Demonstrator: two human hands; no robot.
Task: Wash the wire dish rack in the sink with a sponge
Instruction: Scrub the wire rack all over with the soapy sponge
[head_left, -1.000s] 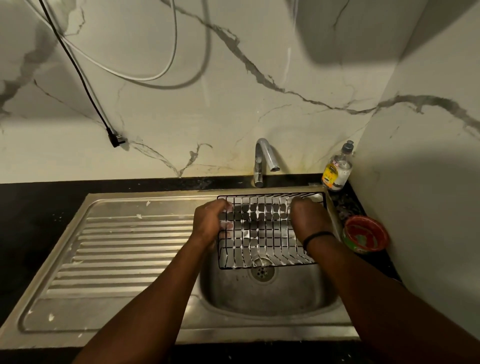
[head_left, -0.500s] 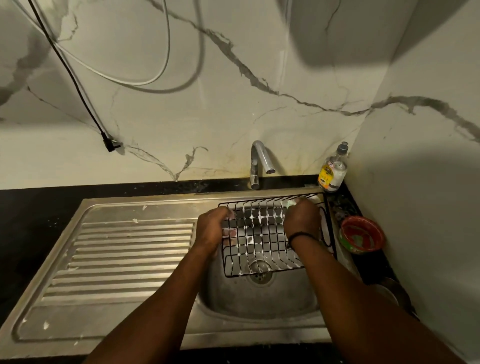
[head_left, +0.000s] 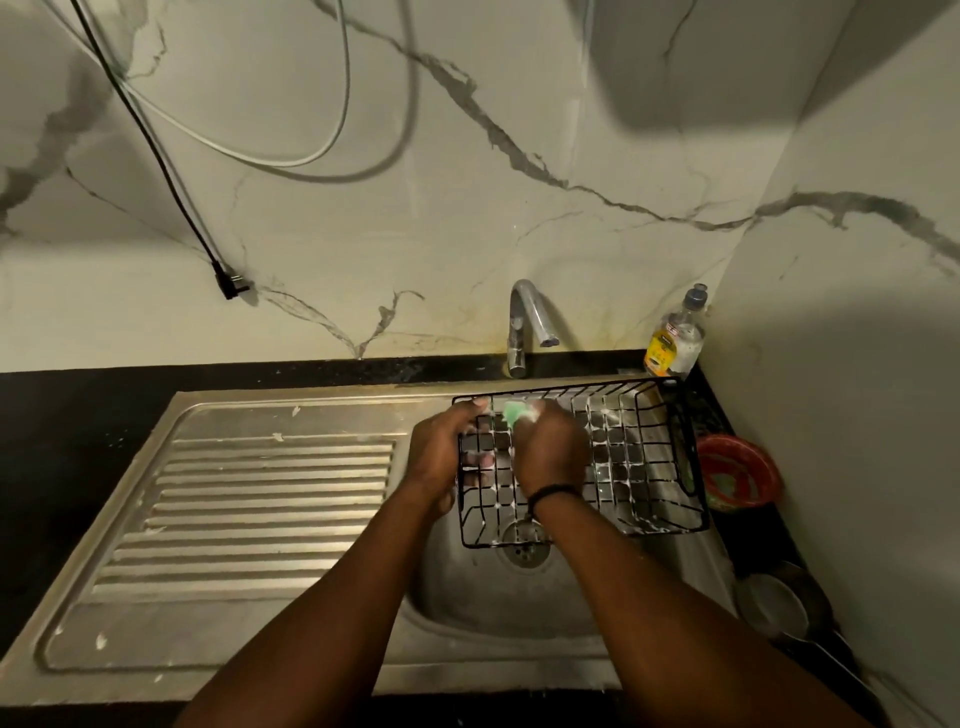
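— So where's the rack from the hands, would you say?

— Starting at the left: the ribbed steel drainboard (head_left: 270, 499) lies flat and dull, flecked with white. Then the left hand (head_left: 441, 457) grips the wire dish rack (head_left: 623, 467) by its left end wall, fingers curled through the mesh. Just beside it the right hand (head_left: 550, 452) pinches a green sponge (head_left: 514, 413) against the far rim, near that same left corner.

— And the rest of the rack?

— Runs off to the right of both hands, long axis left to right across the sink (head_left: 519, 603), tipped up off the basin. Thin black wire, open grid, suds beading at the crossings.

— So which hand reaches the unwashed part?

— The right one, I'd judge; the right end stands well apart from the sponge. Beyond that, a red bowl (head_left: 737, 478) and a soap bottle (head_left: 672, 338) in the corner.
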